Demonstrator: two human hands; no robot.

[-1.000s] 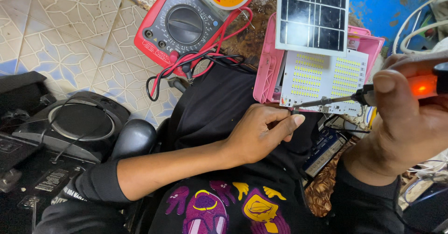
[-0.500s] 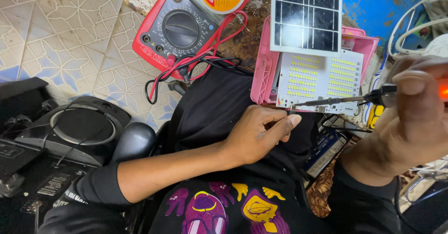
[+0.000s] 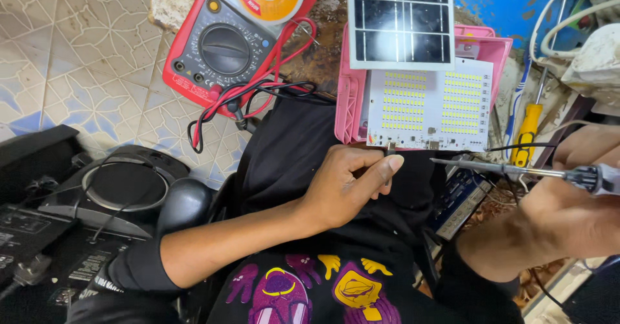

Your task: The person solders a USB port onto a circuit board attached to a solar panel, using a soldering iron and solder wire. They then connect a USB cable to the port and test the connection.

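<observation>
Red multimeter (image 3: 223, 43) showing grey dial; pink case (image 3: 491, 43) lying under white LED board (image 3: 429, 104) gridded with yellow dots; yellow-handled screwdriver (image 3: 528, 130)

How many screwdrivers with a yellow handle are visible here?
1. The yellow-handled screwdriver lies at the right, beside the pink tray, above the right hand. Others may be hidden by clutter.

The person wears a black long-sleeved top, its left sleeve (image 3: 123, 272) pushed up toward the elbow so that the forearm is bare down to the left hand (image 3: 342, 185). Small white lettering runs along that sleeve's cuff. A cartoon print (image 3: 310, 292) in purple, yellow and pink covers the front of the black garment at the bottom edge of the view. The right hand (image 3: 575, 217) is bare, with a black sleeve (image 3: 481, 285) gathered behind the wrist.
</observation>
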